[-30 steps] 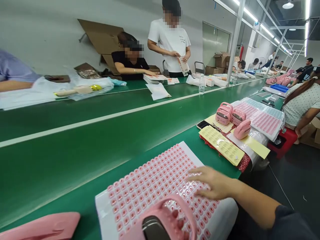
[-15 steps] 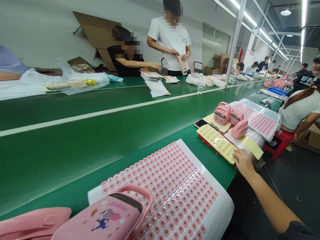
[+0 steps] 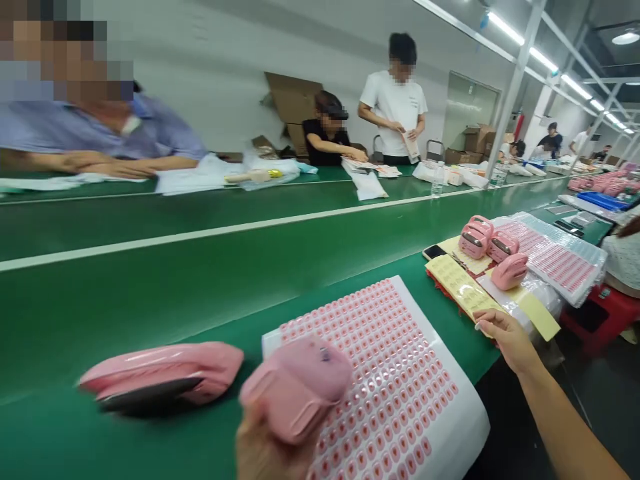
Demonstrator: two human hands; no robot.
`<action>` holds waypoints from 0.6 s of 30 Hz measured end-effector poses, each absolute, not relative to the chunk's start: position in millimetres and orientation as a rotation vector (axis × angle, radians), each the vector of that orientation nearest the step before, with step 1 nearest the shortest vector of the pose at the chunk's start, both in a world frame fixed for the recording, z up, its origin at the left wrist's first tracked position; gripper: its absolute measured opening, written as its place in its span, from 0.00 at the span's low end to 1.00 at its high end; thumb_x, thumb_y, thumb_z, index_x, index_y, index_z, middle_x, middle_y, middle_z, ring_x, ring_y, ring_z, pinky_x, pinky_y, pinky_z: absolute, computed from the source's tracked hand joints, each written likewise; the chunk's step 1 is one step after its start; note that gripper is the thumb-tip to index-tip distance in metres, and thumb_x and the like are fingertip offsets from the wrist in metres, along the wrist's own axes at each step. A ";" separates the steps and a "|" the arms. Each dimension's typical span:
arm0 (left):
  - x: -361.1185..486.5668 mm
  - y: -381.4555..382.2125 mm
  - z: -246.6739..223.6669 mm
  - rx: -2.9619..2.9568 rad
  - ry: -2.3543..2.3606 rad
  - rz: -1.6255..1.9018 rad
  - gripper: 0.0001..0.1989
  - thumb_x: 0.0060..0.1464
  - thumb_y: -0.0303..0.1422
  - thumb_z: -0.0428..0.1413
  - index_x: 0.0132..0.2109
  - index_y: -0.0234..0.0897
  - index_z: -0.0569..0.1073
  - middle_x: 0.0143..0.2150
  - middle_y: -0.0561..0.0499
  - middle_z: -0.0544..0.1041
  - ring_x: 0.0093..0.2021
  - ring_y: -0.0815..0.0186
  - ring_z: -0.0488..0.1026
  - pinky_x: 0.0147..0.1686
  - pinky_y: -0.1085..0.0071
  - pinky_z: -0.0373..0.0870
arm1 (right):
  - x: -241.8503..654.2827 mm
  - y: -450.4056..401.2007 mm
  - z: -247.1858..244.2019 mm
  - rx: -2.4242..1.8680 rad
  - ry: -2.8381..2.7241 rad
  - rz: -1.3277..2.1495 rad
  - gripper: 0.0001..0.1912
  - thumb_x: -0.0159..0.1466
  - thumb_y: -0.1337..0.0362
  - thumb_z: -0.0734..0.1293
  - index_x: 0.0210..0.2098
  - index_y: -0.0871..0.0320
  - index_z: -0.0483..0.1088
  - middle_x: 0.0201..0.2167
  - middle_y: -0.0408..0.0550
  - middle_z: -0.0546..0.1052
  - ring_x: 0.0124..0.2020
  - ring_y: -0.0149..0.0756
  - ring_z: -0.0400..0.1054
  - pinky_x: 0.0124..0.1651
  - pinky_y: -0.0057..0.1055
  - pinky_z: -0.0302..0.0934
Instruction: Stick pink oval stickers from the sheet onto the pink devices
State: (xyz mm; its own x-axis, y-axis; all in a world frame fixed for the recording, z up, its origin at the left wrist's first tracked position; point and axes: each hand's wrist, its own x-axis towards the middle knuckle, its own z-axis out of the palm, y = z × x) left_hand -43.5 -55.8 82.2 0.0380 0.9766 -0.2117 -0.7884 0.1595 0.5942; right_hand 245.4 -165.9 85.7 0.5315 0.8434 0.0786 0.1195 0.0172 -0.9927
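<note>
My left hand [image 3: 265,443] grips a pink case [image 3: 300,387] at the bottom centre, tilted above the sheet of red-and-pink stickers [image 3: 380,373]. My right hand [image 3: 507,333] is at the near end of the yellow label sheet [image 3: 463,287], thumb and fingertips pinched together; a small pale piece shows at the fingertips, too small to name surely. Another pink item [image 3: 165,377] with a dark underside lies on the green surface at the left, blurred.
Several pink cases [image 3: 477,237], a phone [image 3: 434,252] and wrapped sticker sheets [image 3: 565,253] lie at the right. Across the green belt [image 3: 200,287] people work beside plastic bags [image 3: 200,175], papers and a bottle [image 3: 439,180]. A red stool [image 3: 600,320] stands far right.
The view has swung left, bringing in a person in a blue shirt. The pink case is now seen in my left hand, turned over. My right hand has come slightly off the yellow sheet.
</note>
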 end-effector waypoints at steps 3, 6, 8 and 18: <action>-33.1 -72.0 89.2 0.418 0.941 1.367 0.30 0.27 0.45 0.65 0.41 0.38 0.72 0.37 0.51 0.77 0.35 0.62 0.73 0.27 0.73 0.73 | 190.5 -145.4 107.4 -1.241 -0.938 0.969 0.14 0.46 0.52 0.73 0.22 0.56 0.72 0.37 0.49 0.73 0.44 0.42 0.66 0.48 0.38 0.58; -25.7 -93.6 94.5 0.506 0.998 1.432 0.32 0.29 0.48 0.65 0.45 0.41 0.71 0.45 0.51 0.74 0.50 0.60 0.67 0.36 0.77 0.70 | 139.2 -129.1 126.0 -1.106 -1.009 1.105 0.15 0.44 0.51 0.74 0.21 0.55 0.72 0.40 0.50 0.71 0.50 0.44 0.61 0.52 0.40 0.54; -24.4 -103.7 96.5 0.534 0.988 1.446 0.34 0.30 0.48 0.65 0.47 0.43 0.69 0.50 0.51 0.71 0.55 0.57 0.62 0.41 0.74 0.68 | 115.0 -121.4 132.8 -1.086 -1.058 1.148 0.15 0.44 0.50 0.73 0.20 0.55 0.72 0.41 0.50 0.69 0.54 0.45 0.58 0.55 0.41 0.50; -28.3 -116.3 99.8 0.530 0.909 1.477 0.38 0.34 0.46 0.65 0.54 0.45 0.63 0.54 0.45 0.68 0.56 0.50 0.62 0.47 0.61 0.68 | 82.8 -114.1 134.5 -1.117 -1.023 1.303 0.13 0.41 0.55 0.73 0.17 0.56 0.69 0.43 0.52 0.66 0.55 0.48 0.55 0.54 0.42 0.50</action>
